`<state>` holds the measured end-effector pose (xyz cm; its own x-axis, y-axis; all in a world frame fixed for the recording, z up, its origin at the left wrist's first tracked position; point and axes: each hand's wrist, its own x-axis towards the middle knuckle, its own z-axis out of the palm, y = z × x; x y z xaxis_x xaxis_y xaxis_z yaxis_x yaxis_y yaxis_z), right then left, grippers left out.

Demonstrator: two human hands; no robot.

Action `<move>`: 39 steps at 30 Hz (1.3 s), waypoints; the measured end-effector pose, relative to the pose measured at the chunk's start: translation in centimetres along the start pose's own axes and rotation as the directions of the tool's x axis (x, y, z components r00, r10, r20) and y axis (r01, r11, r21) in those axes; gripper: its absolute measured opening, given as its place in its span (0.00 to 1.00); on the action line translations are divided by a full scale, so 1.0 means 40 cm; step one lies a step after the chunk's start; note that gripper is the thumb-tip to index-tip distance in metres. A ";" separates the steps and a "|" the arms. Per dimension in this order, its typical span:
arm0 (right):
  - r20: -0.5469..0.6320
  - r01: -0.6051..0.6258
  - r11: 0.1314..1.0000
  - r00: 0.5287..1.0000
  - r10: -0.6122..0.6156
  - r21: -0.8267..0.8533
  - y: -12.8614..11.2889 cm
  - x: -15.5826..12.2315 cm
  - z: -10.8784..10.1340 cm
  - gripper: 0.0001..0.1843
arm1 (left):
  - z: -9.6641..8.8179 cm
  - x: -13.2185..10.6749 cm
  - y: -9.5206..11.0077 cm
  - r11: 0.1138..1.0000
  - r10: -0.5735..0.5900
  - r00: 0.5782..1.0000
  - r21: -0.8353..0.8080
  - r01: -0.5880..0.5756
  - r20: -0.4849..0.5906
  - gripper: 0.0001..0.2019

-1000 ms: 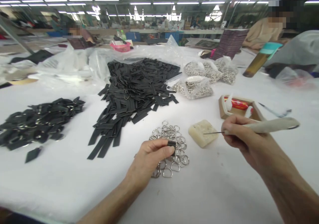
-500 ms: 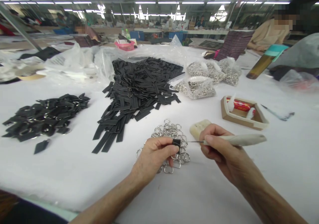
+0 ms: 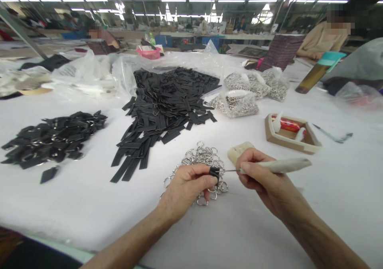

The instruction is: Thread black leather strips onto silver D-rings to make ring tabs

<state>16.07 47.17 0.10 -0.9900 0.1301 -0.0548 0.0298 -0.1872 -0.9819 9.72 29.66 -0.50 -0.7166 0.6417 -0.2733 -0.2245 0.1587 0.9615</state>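
Left hand (image 3: pixel 185 189): fingers pinched shut on black strap end (image 3: pixel 214 172), above the metal D-ring pile (image 3: pixel 203 155). Right hand (image 3: pixel 263 177): fingers closed round pale-handled needle tool (image 3: pixel 278 165), tip just beside strap. Risk: if the strap slips from the pinch, the tip could prick the left fingers.

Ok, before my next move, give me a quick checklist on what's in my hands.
1. Left hand holding the black strap: ok, pinched between thumb and fingers.
2. Right hand holding the pale-handled needle tool: ok, gripped near the needle end.
3. Needle tip aimed at the strap: ok, level with it and apart from it.
4. Ring already on the strap: cannot tell, the left fingers hide most of it.
5. Metal D-rings within reach: ok, loose directly under and beyond the left hand.
6. Pale block: ok, just behind the right hand.
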 end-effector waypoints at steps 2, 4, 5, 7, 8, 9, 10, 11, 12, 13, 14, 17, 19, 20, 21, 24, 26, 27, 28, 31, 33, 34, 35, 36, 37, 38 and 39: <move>-0.001 -0.002 1.000 1.000 0.002 -0.028 0.004 0.000 -0.002 0.11 | -0.001 0.000 -0.003 1.000 -0.005 1.000 0.003 0.005 0.006 0.08; -0.002 -0.009 0.999 1.000 0.009 -0.049 0.007 0.001 -0.002 0.11 | -0.001 -0.001 -0.005 1.000 -0.012 1.000 0.009 0.012 0.012 0.08; -0.001 -0.012 0.998 1.000 0.012 -0.057 0.009 0.002 -0.002 0.11 | -0.001 -0.002 -0.005 1.000 -0.014 1.000 0.009 0.014 0.014 0.08; 0.005 -0.019 0.998 1.000 0.020 -0.067 0.011 0.004 -0.002 0.11 | 0.000 -0.003 -0.004 1.000 -0.017 1.000 0.007 0.017 0.013 0.08; 0.008 -0.022 0.997 1.000 0.023 -0.067 0.012 0.004 -0.002 0.12 | 0.001 -0.004 -0.003 1.000 -0.019 1.000 0.007 0.019 0.012 0.08; 0.010 -0.026 0.997 1.000 0.026 -0.067 0.012 0.005 -0.002 0.12 | 0.002 -0.005 -0.002 1.000 -0.021 1.000 0.007 0.021 0.010 0.08; 0.013 -0.027 0.997 1.000 0.028 -0.066 0.012 0.005 -0.002 0.12 | 0.002 -0.006 0.000 1.000 -0.024 1.000 0.007 0.024 0.008 0.08; 0.016 -0.029 0.998 0.999 0.030 -0.064 0.012 0.006 -0.002 0.12 | 0.003 -0.006 0.002 1.000 -0.030 1.000 0.007 0.030 0.007 0.08; 0.020 -0.031 0.998 0.999 0.032 -0.062 0.012 0.006 -0.001 0.12 | 0.003 -0.006 0.004 0.999 -0.036 0.999 0.006 0.036 0.008 0.08; 0.023 -0.032 0.998 0.999 0.033 -0.060 0.011 0.005 -0.001 0.12 | 0.004 -0.006 0.005 0.999 -0.041 0.999 0.005 0.040 0.010 0.08; 0.026 -0.033 0.998 0.999 0.035 -0.060 0.011 0.005 0.000 0.12 | 0.004 -0.006 0.006 0.999 -0.044 0.999 0.004 0.044 0.010 0.07; 0.024 -0.035 0.998 0.999 0.036 -0.059 0.008 0.005 0.002 0.11 | 0.003 -0.005 0.005 0.999 -0.041 0.999 0.022 0.041 0.015 0.07; 0.020 -0.036 0.998 0.999 0.037 -0.059 0.007 0.005 0.002 0.10 | 0.003 -0.006 0.003 0.999 -0.034 0.999 0.043 0.033 0.021 0.08; 0.021 -0.036 0.998 0.999 0.037 -0.060 0.006 0.005 0.001 0.10 | 0.003 -0.006 0.002 0.998 -0.031 0.999 0.054 0.030 0.025 0.08; 0.022 -0.037 0.997 0.999 0.038 -0.061 0.007 0.005 0.000 0.10 | 0.003 -0.006 0.001 0.998 -0.028 0.999 0.063 0.026 0.028 0.08; 0.028 -0.031 0.996 0.999 0.033 -0.082 0.012 0.006 -0.003 0.11 | 0.006 -0.007 0.002 0.996 -0.029 0.999 0.085 0.027 0.018 0.09; 0.028 -0.028 0.994 0.999 0.031 -0.108 0.016 0.005 -0.004 0.11 | 0.009 -0.008 0.007 0.995 -0.033 0.999 0.098 0.032 0.010 0.09; 0.025 -0.031 0.992 0.999 0.034 -0.122 0.017 0.005 -0.004 0.11 | 0.011 -0.008 0.010 0.994 -0.035 0.999 0.103 0.034 0.009 0.09; 0.021 -0.031 0.991 0.999 0.034 -0.130 0.017 0.005 -0.004 0.12 | 0.012 -0.008 0.012 0.994 -0.040 0.999 0.106 0.039 0.009 0.09; -0.012 0.009 0.996 1.000 -0.010 -0.093 0.007 0.004 -0.007 0.13 | 0.012 -0.008 0.015 0.993 -0.066 0.998 0.095 0.066 -0.006 0.09; -0.048 0.072 0.997 0.996 -0.073 -0.028 -0.006 0.003 -0.013 0.13 | 0.010 -0.008 0.012 0.993 -0.083 0.996 0.078 0.084 -0.016 0.09; -0.067 0.103 0.995 0.992 -0.103 0.002 -0.013 0.003 -0.018 0.12 | 0.008 -0.007 0.009 0.993 -0.089 0.996 0.071 0.091 -0.019 0.10; -0.086 0.126 0.992 0.989 -0.124 0.024 -0.020 0.003 -0.023 0.12 | 0.006 -0.007 0.006 0.994 -0.093 0.996 0.064 0.094 -0.018 0.10; -0.104 0.144 0.989 0.985 -0.139 0.038 -0.024 0.003 -0.027 0.12 | 0.004 -0.006 0.003 0.994 -0.094 0.995 0.058 0.095 -0.018 0.10; -0.121 0.156 0.987 0.981 -0.149 0.045 -0.027 0.004 -0.031 0.11 | 0.002 -0.005 -0.001 0.994 -0.091 0.996 0.054 0.092 -0.018 0.10; -0.134 0.161 0.986 0.979 -0.153 0.047 -0.028 0.004 -0.034 0.11 | 0.000 -0.005 -0.005 0.995 -0.085 0.996 0.046 0.085 -0.017 0.10; -0.144 0.163 0.985 0.977 -0.155 0.048 -0.028 0.005 -0.035 0.11 | -0.003 -0.003 -0.010 0.997 -0.076 0.997 0.034 0.076 -0.016 0.10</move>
<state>16.05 48.79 0.92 -0.9523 0.2965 0.0720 -0.1386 -0.2100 -0.9678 9.84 29.43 -0.84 -0.7082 0.6155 -0.3459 -0.2563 0.2323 0.9383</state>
